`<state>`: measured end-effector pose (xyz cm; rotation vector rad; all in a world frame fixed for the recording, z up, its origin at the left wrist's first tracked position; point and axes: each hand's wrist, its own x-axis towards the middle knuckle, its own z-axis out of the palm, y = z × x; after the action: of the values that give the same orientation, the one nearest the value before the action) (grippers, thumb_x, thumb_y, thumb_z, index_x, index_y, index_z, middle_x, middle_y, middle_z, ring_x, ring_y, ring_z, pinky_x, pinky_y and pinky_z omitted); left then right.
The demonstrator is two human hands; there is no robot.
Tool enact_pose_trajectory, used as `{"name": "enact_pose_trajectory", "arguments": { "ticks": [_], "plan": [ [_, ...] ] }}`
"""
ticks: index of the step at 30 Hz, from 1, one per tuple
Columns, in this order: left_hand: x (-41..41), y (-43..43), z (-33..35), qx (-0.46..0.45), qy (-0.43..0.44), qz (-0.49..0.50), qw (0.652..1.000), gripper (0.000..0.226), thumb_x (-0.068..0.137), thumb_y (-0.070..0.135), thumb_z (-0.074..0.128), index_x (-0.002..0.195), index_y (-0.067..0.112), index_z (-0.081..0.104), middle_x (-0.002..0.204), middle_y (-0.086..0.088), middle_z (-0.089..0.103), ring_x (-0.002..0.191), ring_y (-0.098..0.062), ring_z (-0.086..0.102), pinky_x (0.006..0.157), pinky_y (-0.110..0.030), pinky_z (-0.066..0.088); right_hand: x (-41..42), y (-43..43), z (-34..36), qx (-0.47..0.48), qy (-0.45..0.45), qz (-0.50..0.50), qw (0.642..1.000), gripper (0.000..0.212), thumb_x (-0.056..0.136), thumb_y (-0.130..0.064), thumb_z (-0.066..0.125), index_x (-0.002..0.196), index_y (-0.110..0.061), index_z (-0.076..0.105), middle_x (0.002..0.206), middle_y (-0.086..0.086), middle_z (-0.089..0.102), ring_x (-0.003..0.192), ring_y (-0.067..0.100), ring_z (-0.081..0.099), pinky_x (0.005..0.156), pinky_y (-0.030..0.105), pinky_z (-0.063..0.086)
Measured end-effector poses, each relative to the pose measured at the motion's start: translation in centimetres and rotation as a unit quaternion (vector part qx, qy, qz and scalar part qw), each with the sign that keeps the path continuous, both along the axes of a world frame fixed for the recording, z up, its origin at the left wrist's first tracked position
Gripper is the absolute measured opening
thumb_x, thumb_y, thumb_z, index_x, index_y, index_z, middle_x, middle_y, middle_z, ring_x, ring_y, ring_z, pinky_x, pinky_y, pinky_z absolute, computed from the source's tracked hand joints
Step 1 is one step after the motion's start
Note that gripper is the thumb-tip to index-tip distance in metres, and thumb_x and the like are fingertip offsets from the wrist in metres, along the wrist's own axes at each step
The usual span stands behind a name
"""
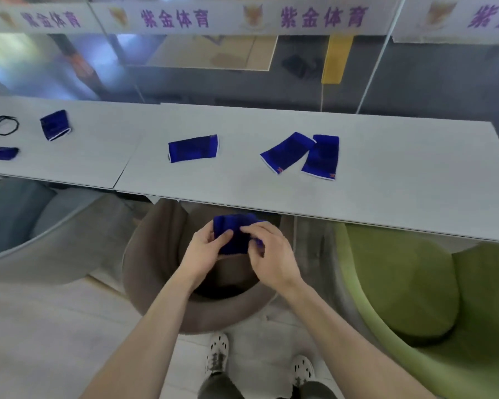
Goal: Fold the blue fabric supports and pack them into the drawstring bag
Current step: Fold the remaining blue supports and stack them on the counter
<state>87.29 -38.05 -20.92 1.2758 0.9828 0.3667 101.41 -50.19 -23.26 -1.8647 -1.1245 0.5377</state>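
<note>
Both hands hold one blue fabric support (234, 234) below the table's front edge, over a brown chair. My left hand (205, 249) grips its left side with the thumb on top. My right hand (271, 254) pinches its right edge. Three more blue supports lie flat on the white table (386, 168): one in the middle (193, 148) and two touching at the right (287, 152) (321, 156). A folded support (55, 124) and a small dark bundle (3, 153) lie at the far left, beside a black cord (3, 125). I cannot tell which item is the drawstring bag.
A brown round chair (156, 269) stands under my hands, a green chair (415, 283) to the right, a grey one (41, 231) to the left. A glass partition with a printed banner (242, 18) runs behind the table. My shoes (218, 352) show on the floor.
</note>
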Motion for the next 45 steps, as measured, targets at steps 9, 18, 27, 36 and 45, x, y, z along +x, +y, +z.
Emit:
{"name": "enact_pose_trajectory", "arguments": {
  "ticks": [9, 18, 27, 36, 45],
  "plan": [
    [-10.4, 13.1, 0.7, -0.071, -0.019, -0.018, 0.997, 0.028, 0.105, 0.004, 0.057, 0.112, 0.018, 0.080, 0.115, -0.013, 0.081, 0.108, -0.034, 0.074, 0.094, -0.053, 0.060, -5.1, 10.3, 0.1, -0.099, 0.194, 0.032, 0.975, 0.029, 0.082, -0.053, 0.086, 0.103, -0.035, 0.077, 0.143, -0.022, 0.064, 0.132, 0.003, 0.060, 0.119, 0.051, 0.047],
    [-15.1, 22.4, 1.6, 0.009, -0.026, -0.108, 0.994, 0.043, 0.098, 0.006, 0.071, 0.133, 0.030, 0.066, 0.117, -0.009, 0.079, 0.108, -0.023, 0.073, 0.088, -0.030, 0.059, -10.4, 17.5, 3.5, -0.100, 0.162, -0.012, 0.982, 0.019, 0.087, -0.047, 0.088, 0.090, -0.029, 0.082, 0.096, -0.006, 0.081, 0.095, 0.022, 0.075, 0.098, 0.051, 0.059],
    [-15.4, 26.7, 1.8, 0.271, 0.016, -0.246, 0.931, 0.020, 0.100, 0.014, 0.075, 0.109, 0.028, 0.065, 0.109, 0.009, 0.073, 0.102, -0.018, 0.071, 0.092, -0.045, 0.062, -11.5, 18.6, 4.4, -0.093, 0.125, -0.043, 0.987, 0.015, 0.093, -0.040, 0.085, 0.103, -0.029, 0.081, 0.103, -0.011, 0.081, 0.100, 0.008, 0.076, 0.087, 0.037, 0.067],
    [-14.4, 26.7, 2.5, 0.237, 0.056, -0.291, 0.925, 0.015, 0.083, 0.019, 0.074, 0.090, 0.028, 0.065, 0.093, 0.002, 0.075, 0.083, -0.022, 0.073, 0.078, -0.045, 0.058, -11.4, 18.5, 4.7, -0.051, 0.160, -0.077, 0.983, 0.018, 0.090, -0.031, 0.089, 0.107, -0.028, 0.083, 0.099, -0.012, 0.082, 0.099, 0.003, 0.076, 0.074, 0.025, 0.066],
    [-12.7, 26.1, 3.7, 0.216, 0.051, -0.274, 0.936, 0.019, 0.080, 0.019, 0.066, 0.094, 0.028, 0.058, 0.102, -0.012, 0.079, 0.091, -0.035, 0.072, 0.075, -0.039, 0.053, -10.4, 18.1, 5.0, -0.016, 0.178, -0.090, 0.980, 0.014, 0.091, -0.030, 0.088, 0.101, -0.027, 0.080, 0.097, -0.011, 0.081, 0.096, 0.010, 0.077, 0.074, 0.027, 0.066]
  ]
}}
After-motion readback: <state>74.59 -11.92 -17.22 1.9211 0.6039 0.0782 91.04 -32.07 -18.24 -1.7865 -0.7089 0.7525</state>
